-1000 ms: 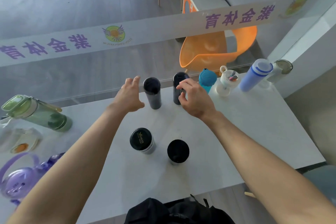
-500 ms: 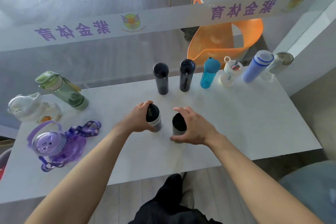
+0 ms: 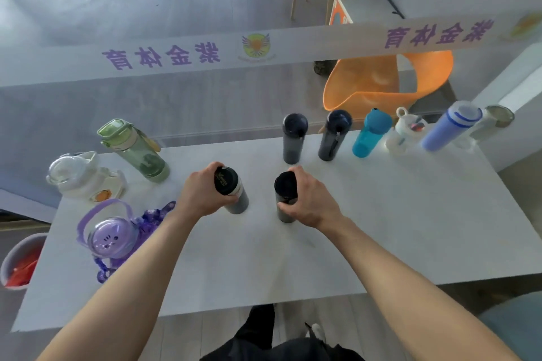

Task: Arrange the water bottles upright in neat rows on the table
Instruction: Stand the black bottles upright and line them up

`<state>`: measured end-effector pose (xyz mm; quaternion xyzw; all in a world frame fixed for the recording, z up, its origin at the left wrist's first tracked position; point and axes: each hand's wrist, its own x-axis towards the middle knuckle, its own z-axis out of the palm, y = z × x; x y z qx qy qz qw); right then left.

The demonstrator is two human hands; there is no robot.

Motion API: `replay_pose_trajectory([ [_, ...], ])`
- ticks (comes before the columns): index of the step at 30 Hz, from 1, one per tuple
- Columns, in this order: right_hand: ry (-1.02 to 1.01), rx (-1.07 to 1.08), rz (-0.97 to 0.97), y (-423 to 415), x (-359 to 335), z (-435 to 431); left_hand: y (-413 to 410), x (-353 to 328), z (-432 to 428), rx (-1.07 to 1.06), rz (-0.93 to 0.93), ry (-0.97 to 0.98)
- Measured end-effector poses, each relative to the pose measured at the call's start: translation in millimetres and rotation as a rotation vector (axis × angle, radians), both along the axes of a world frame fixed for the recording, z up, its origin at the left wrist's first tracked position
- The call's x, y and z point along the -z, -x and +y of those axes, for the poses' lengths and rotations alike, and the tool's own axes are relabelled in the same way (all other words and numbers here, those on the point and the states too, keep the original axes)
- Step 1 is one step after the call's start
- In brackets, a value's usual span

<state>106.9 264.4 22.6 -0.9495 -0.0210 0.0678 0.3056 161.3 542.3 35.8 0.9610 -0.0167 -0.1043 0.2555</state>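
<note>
My left hand (image 3: 202, 192) grips a silver flask with a black lid (image 3: 231, 192), standing upright mid-table. My right hand (image 3: 309, 202) grips a dark flask (image 3: 284, 196) just to its right. Along the table's far edge stands a row: two dark flasks (image 3: 294, 137) (image 3: 334, 139), a teal bottle (image 3: 371, 136), a small white bottle (image 3: 404, 133), a lavender-blue bottle (image 3: 450, 126) and a pale tumbler (image 3: 492, 123). At the left are a green bottle (image 3: 135, 149), a clear jug-like bottle (image 3: 80, 176) and a round purple bottle with a strap (image 3: 113, 237).
The white table (image 3: 410, 228) ends at a glass partition with a printed band (image 3: 264, 46). Beyond it is an orange chair (image 3: 390, 82). A bin with red contents (image 3: 20, 261) stands on the floor at the left. A white ledge (image 3: 516, 88) is at the right.
Both hands came back from the far row and closed on the two near flasks. The view pulled back, showing more of the table's left side.
</note>
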Motion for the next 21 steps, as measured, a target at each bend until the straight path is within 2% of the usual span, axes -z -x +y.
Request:
replay_pose_trajectory([
  [7, -0.044, -0.071, -0.054, -90.5, 3.0, 93.0, -27.8, -5.0, 74.7, -0.126, -0.006, -0.032],
  [14, -0.056, -0.079, -0.057, -167.1, 1.5, 148.2, -36.5, 1.6, 106.5, -0.122, -0.011, -0.04],
  [21, 0.031, -0.042, 0.06, -168.4, 6.1, 144.3, -30.0, 9.1, 107.2, -0.049, 0.01, 0.006],
])
